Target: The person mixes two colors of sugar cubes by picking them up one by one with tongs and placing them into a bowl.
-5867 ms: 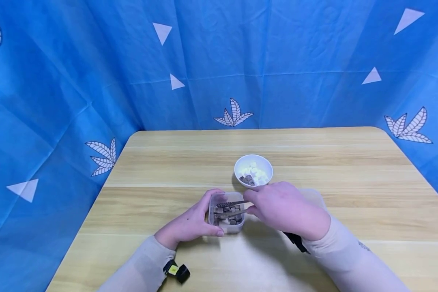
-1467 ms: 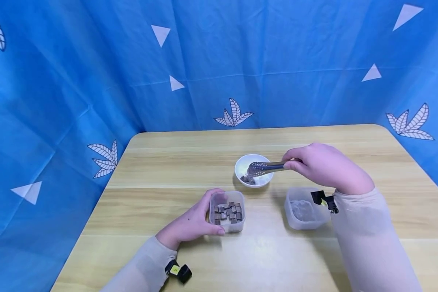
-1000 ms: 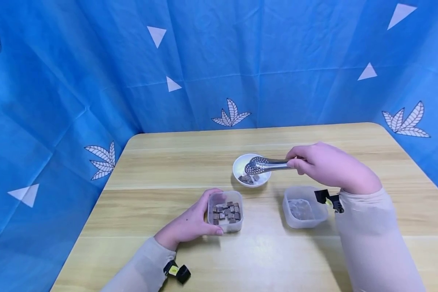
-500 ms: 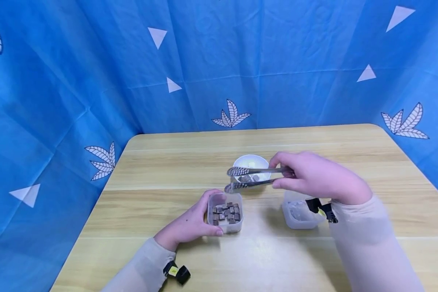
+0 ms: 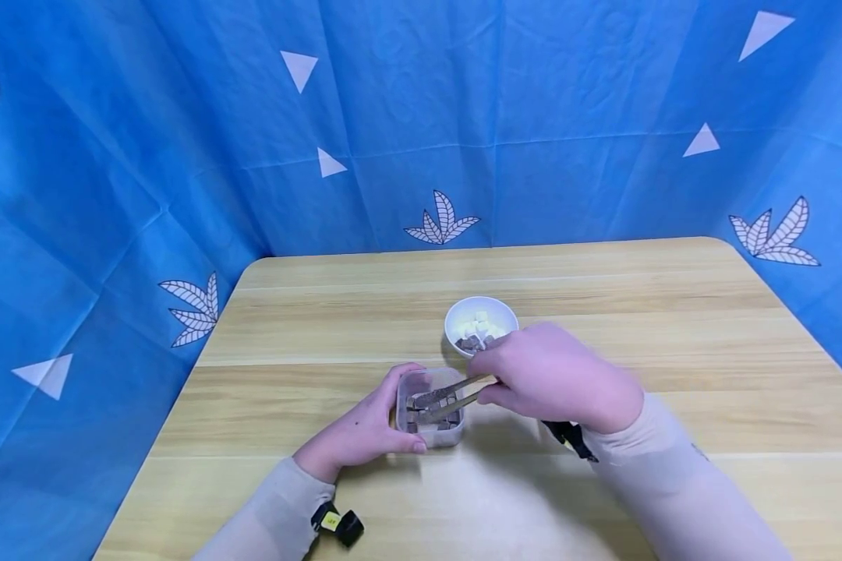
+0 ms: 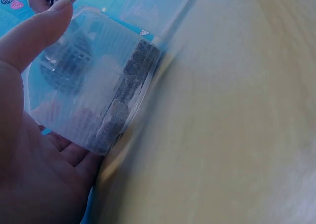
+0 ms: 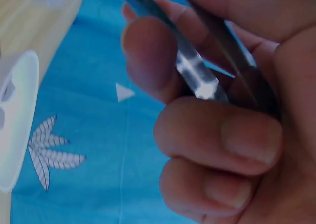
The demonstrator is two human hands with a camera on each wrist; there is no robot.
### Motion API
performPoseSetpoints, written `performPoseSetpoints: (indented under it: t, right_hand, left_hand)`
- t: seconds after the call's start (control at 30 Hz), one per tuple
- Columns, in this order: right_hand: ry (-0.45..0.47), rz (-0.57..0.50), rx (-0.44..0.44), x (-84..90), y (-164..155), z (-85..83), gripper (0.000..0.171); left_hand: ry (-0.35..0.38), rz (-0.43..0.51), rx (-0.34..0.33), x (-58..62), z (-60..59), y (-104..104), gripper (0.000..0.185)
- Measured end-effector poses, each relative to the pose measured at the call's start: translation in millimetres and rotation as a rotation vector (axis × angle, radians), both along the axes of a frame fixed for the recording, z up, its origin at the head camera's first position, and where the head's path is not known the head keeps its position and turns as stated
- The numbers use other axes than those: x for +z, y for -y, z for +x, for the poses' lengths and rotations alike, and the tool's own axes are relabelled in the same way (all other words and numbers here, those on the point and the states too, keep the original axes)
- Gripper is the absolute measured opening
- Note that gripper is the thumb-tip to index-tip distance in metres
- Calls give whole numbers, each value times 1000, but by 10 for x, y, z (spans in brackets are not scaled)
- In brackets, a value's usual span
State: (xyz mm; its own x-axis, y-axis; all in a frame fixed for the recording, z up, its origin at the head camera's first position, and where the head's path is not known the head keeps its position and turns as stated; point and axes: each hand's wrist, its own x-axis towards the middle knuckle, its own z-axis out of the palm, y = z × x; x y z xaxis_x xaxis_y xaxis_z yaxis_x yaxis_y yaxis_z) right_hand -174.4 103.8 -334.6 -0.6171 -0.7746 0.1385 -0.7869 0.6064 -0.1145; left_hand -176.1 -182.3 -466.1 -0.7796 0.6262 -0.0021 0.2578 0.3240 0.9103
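Observation:
My left hand (image 5: 365, 430) grips a small clear plastic tub (image 5: 429, 407) with several brown cubes inside, near the table's front middle. The left wrist view shows the thumb and palm (image 6: 29, 150) wrapped round that tub (image 6: 94, 86). My right hand (image 5: 554, 378) holds metal tongs (image 5: 449, 396), whose tips reach down into the tub among the cubes. In the right wrist view the curled fingers (image 7: 217, 150) clasp the tongs' two arms (image 7: 197, 81). Behind the hand a white bowl (image 5: 481, 324) holds white and brown cubes.
The wooden table (image 5: 323, 327) is ringed by a blue patterned cloth (image 5: 421, 117) on the left, back and right. A second clear tub seen earlier is hidden under my right arm. The bowl's rim (image 7: 15, 120) shows at the right wrist view's left edge.
My right hand has moved the tongs from over the white bowl down and left into the tub of brown cubes. The left hand has stayed on the tub.

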Motion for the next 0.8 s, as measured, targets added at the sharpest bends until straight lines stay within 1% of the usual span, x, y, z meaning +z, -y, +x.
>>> performPoseSetpoints:
  t: [0.17,0.3,0.43,0.63,0.8]
  right_hand:
    - [-28,77,-85,-65,151,51,12]
    - [-50,100,-113,-110,229,67,15]
    - [-57,114,-104,-144,270,70,14]
    - [-73,110,-81,-142,230,70,13]
    - [-61,51,-56,-58,138,51,11]
  left_hand:
    - [-3,5,0,11,5,2,103]
    - [-3,6,1,13,16,3,103]
    - [-13,2,-1,14,18,4,102]
    - [-19,2,-8,15,16,4,102]
    - [-17,-2,-9,18,12,7,103]
